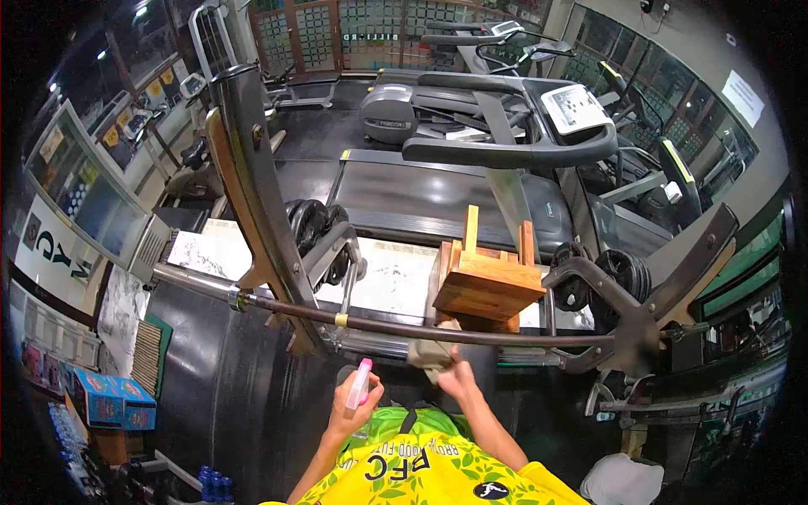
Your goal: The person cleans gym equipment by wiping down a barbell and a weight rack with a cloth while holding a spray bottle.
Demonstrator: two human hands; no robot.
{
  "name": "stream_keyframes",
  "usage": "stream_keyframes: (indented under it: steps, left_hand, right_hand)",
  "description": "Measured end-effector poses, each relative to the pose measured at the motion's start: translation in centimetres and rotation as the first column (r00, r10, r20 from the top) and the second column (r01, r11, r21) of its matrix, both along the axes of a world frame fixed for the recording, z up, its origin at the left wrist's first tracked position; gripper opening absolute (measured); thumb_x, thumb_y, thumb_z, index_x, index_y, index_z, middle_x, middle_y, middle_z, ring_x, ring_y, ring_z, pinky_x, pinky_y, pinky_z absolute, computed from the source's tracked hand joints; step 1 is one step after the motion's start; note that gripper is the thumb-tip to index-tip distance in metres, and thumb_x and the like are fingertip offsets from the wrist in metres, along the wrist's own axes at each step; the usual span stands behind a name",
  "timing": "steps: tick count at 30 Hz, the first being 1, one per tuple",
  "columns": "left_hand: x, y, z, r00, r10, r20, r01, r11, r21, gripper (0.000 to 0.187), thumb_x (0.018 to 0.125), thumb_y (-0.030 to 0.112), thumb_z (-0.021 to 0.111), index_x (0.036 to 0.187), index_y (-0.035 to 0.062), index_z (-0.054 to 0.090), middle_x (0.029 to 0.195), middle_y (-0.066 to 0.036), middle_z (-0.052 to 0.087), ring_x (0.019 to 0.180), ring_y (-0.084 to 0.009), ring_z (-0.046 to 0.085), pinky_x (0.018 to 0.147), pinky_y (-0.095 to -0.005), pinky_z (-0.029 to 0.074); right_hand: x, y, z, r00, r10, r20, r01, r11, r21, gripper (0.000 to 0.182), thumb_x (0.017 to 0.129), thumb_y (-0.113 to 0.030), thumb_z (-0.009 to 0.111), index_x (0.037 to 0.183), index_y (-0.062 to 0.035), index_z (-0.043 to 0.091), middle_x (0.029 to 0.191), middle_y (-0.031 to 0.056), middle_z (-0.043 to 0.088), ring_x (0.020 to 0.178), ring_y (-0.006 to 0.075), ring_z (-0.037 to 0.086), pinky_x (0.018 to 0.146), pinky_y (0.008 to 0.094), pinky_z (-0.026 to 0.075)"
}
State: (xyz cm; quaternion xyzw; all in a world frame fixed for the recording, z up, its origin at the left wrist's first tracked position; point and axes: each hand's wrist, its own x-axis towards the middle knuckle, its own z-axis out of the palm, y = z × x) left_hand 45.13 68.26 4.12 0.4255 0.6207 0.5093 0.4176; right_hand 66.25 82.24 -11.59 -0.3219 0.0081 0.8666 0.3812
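My left hand (349,406) is wrapped round a clear spray bottle (358,385) with a pink top, held upright in front of my body. In my right hand (457,376) is a bunched grey-beige cloth (433,352), which hangs right at the long barbell (396,328) and overlaps it in this view. The barbell runs across in front of me, through the uprights of a rack (252,194). Just beyond the cloth, a wooden stool (492,286) lies tipped with its legs pointing up and away.
Behind the rack stand a treadmill (438,198) and an elliptical machine (389,118). Black weight plates (619,273) hang on the rack at right. A blue box (111,399) sits on the left, near a glass-front fridge (84,177). A white rounded object (621,481) is low at right.
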Motion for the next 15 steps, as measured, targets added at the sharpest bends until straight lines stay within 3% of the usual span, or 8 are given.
stream_keyframes:
  steps: [2,4,5,7,9,12,14,15]
  left_hand:
    - [0.1,-0.2,0.1,1.0,-0.01,-0.01,0.01,1.0,-0.006,0.015,0.087,0.003,0.065,0.098,0.0003,0.056,0.079,-0.005,0.061,0.058,-0.0105,0.061,0.052,-0.025,0.049]
    - [0.2,-0.6,-0.1,1.0,-0.002,-0.021,0.001,1.0,-0.013,0.015,0.087,0.002,0.065,0.099,0.0003,0.056,0.079,-0.005,0.061,0.058,-0.0104,0.061,0.052,-0.0249,0.049]
    - [0.3,-0.7,0.0,1.0,-0.005,-0.022,0.004,1.0,-0.014,0.015,0.087,0.002,0.065,0.099,0.0003,0.056,0.079,-0.005,0.061,0.058,-0.0104,0.061,0.052,-0.0249,0.049]
    - [0.7,-0.7,0.0,0.997,0.046,0.059,-0.046,0.999,-0.01,0.017,0.086,0.01,0.068,0.097,0.0017,0.058,0.074,-0.005,0.063,0.056,-0.0096,0.061,0.051,-0.0246,0.048]
    - [0.8,-0.7,-0.2,0.999,0.021,0.04,-0.02,1.0,-0.02,0.017,0.086,0.01,0.068,0.097,0.0017,0.058,0.074,-0.005,0.063,0.056,-0.0095,0.061,0.052,-0.0245,0.047]
    - [1.3,-0.3,0.1,1.0,-0.019,0.001,0.019,1.0,-0.007,0.016,0.086,0.01,0.068,0.096,0.0018,0.058,0.074,-0.005,0.063,0.056,-0.0094,0.06,0.052,-0.0244,0.047]
    - [1.3,0.0,0.2,0.999,-0.026,-0.022,0.026,1.0,0.012,0.016,0.086,0.01,0.068,0.095,0.0018,0.058,0.074,-0.005,0.063,0.055,-0.0094,0.06,0.051,-0.0243,0.047]
    - [1.4,0.1,0.1,0.999,-0.032,0.005,0.032,0.999,0.004,0.015,0.086,0.01,0.067,0.095,0.0017,0.058,0.074,-0.005,0.063,0.055,-0.0096,0.06,0.051,-0.0245,0.047]
  right_hand:
    - [-1.8,0.8,-0.6,0.998,-0.016,-0.068,0.016,1.0,-0.002,0.05,0.1,-0.037,0.044,0.133,0.0,0.047,0.131,0.0181,0.054,0.122,0.0327,0.051,0.108,0.0465,0.038]
    - [-2.7,1.4,-0.1,0.819,0.153,-0.554,-0.096,0.987,0.13,0.041,0.101,-0.028,0.041,0.129,0.0005,0.049,0.126,0.0174,0.058,0.115,0.031,0.057,0.103,0.044,0.044]
    - [-2.2,1.1,0.4,0.819,0.15,-0.554,-0.093,0.987,0.129,0.041,0.101,-0.028,0.041,0.129,0.0005,0.049,0.126,0.0174,0.058,0.115,0.031,0.057,0.103,0.044,0.044]
    - [-1.6,0.1,6.3,0.999,-0.037,-0.012,0.035,0.994,-0.104,0.032,0.102,-0.023,0.037,0.122,-0.0018,0.052,0.115,0.0144,0.064,0.098,0.0274,0.064,0.084,0.0372,0.055]
    - [1.2,-0.7,6.3,0.997,0.01,-0.071,-0.015,0.998,-0.059,0.028,0.101,-0.029,0.044,0.112,-0.0053,0.054,0.104,0.0095,0.066,0.079,0.0219,0.066,0.057,0.0286,0.056]
    - [4.0,-1.8,5.4,0.992,-0.029,-0.123,0.021,0.997,-0.07,0.033,0.1,-0.032,0.046,0.119,-0.0052,0.054,0.111,0.0107,0.064,0.091,0.0232,0.066,0.071,0.0337,0.058]
    - [4.9,-2.9,8.4,0.995,-0.043,0.086,0.036,0.996,0.081,0.039,0.1,-0.032,0.048,0.127,-0.0043,0.051,0.12,0.0117,0.061,0.106,0.0251,0.062,0.089,0.0397,0.053]
    - [5.5,-3.3,9.9,0.995,-0.05,0.087,0.043,0.996,0.08,0.039,0.1,-0.032,0.048,0.127,-0.0043,0.051,0.12,0.0117,0.061,0.106,0.0251,0.062,0.089,0.0397,0.053]
